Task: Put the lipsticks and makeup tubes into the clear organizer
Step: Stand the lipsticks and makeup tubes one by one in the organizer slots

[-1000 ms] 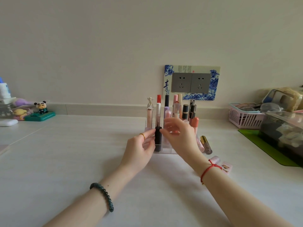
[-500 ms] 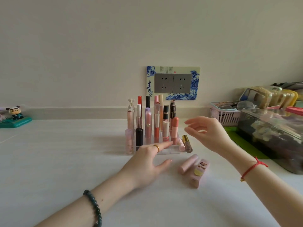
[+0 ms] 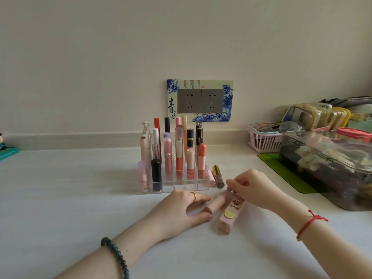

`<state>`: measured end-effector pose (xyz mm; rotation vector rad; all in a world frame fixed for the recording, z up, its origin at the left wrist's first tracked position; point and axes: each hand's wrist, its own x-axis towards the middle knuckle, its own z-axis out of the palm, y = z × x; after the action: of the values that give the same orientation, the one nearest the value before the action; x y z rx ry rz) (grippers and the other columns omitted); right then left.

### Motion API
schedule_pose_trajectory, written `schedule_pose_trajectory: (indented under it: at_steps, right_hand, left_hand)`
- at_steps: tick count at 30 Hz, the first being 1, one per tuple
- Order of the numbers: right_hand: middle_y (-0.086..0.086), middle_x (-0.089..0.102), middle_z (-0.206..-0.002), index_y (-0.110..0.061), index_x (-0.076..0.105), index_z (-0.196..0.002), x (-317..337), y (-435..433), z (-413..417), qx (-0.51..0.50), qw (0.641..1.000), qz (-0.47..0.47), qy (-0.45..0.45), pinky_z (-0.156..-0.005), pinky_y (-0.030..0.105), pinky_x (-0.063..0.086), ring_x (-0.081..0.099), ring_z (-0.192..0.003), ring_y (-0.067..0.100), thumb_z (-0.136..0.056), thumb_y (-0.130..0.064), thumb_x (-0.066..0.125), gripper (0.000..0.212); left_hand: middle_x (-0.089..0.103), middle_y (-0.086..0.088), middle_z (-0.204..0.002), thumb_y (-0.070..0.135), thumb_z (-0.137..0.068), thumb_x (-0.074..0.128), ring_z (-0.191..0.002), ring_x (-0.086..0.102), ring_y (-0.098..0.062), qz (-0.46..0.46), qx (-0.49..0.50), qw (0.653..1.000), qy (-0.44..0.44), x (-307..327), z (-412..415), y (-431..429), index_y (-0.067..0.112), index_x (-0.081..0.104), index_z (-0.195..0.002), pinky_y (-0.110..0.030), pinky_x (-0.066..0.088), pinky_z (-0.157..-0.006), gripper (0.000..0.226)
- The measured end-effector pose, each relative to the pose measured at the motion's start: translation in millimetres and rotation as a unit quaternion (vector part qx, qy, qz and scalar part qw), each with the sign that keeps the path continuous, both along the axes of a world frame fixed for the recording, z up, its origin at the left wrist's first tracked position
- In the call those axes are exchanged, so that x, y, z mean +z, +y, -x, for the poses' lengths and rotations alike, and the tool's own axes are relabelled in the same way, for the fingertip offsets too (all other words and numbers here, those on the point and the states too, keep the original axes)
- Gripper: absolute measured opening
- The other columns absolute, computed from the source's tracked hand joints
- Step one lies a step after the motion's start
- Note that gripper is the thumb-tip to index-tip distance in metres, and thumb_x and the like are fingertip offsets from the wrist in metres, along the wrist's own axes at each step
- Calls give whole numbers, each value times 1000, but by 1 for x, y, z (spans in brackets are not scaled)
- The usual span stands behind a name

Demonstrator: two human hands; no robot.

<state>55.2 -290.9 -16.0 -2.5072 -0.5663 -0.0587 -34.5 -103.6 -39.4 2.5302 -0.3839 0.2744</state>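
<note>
The clear organizer (image 3: 193,183) stands on the white table with several lipsticks and tubes upright in it, among them a black tube (image 3: 156,175) at the front left. A round pink tube (image 3: 218,201) lies flat in front of it, beside a square pink lipstick (image 3: 231,215) with a gold emblem. My left hand (image 3: 181,208) rests on the table, fingers apart, its fingertips at the near end of the round tube. My right hand (image 3: 254,187) pinches the far end of that tube. A gold-capped brown tube (image 3: 218,176) and a small pink tube (image 3: 211,179) lie right of the organizer.
A clear lidded container (image 3: 330,168) on a green mat (image 3: 281,172) sits at the right, with a pink basket (image 3: 261,140) behind it. A wall socket panel (image 3: 200,100) is behind the organizer. A teal object (image 3: 8,153) lies at the far left.
My left hand let go of the black tube, which stays in the organizer, and slid to the loose pink tubes. My right hand came down onto the round pink tube. The view shifted right.
</note>
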Motion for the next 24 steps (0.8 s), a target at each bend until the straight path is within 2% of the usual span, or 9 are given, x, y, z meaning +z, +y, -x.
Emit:
schedule_pose_trajectory:
  at_steps: [3, 8, 12, 14, 17, 20, 24]
  right_hand:
    - [-2, 58, -62, -16, 68, -69, 2, 0, 5, -4, 1000, 6, 13, -50, 20, 37, 49, -58, 15, -91, -38, 49, 35]
    - [-2, 57, -61, -20, 63, -64, 2, 3, 10, -1, 1000, 7, 8, -49, 19, 35, 46, -55, 13, -90, -39, 49, 35]
    - [8, 68, -76, -17, 69, -72, 3, 4, 15, 17, 1000, -18, -16, -54, 23, 39, 52, -64, 16, -90, -37, 51, 32]
    - [6, 68, -78, -17, 68, -73, 4, 5, 17, 29, 998, -39, -37, -55, 20, 38, 55, -69, 17, -89, -34, 52, 28]
    - [-3, 68, -80, -19, 68, -83, 5, 8, 20, 48, 993, -100, -46, -55, 12, 41, 60, -74, 9, -86, -33, 58, 17]
    - [-6, 69, -80, -22, 63, -92, 8, 16, 26, 80, 978, -191, -25, -57, 10, 45, 64, -71, 4, -81, -30, 64, 13]
    - [-7, 69, -75, -32, 55, -99, 12, 31, 38, 114, 951, -287, -16, -63, 14, 52, 65, -66, 2, -77, -19, 70, 30]
  left_hand:
    - [61, 15, -121, 41, -81, 62, -109, 48, 7, 8, -5, 1000, -8, 0, 1, -1, 30, 59, -118, -13, 36, -95, 39]
    - [64, 17, -115, 39, -82, 62, -103, 51, 10, 23, -14, 1000, -2, -2, 1, 0, 31, 62, -113, -8, 38, -90, 32]
    - [64, 19, -110, 39, -80, 64, -98, 52, 13, 49, -18, 999, 0, -2, 3, 0, 30, 63, -111, -2, 36, -83, 32]
    - [64, 21, -102, 34, -80, 66, -95, 54, 15, 70, -21, 997, 0, -1, 5, -1, 29, 64, -110, -1, 37, -81, 30]
    - [66, 19, -102, 30, -81, 66, -96, 57, 14, 100, -19, 995, -9, 0, 8, -2, 29, 63, -111, -6, 41, -86, 30]
    - [67, 19, -101, 30, -80, 67, -97, 57, 12, 136, 12, 990, -46, 2, 10, -2, 32, 61, -114, -6, 40, -87, 35]
    - [71, 11, -92, 28, -73, 73, -88, 62, 5, 206, 64, 971, -100, 4, 10, -2, 38, 64, -106, -9, 44, -84, 35]
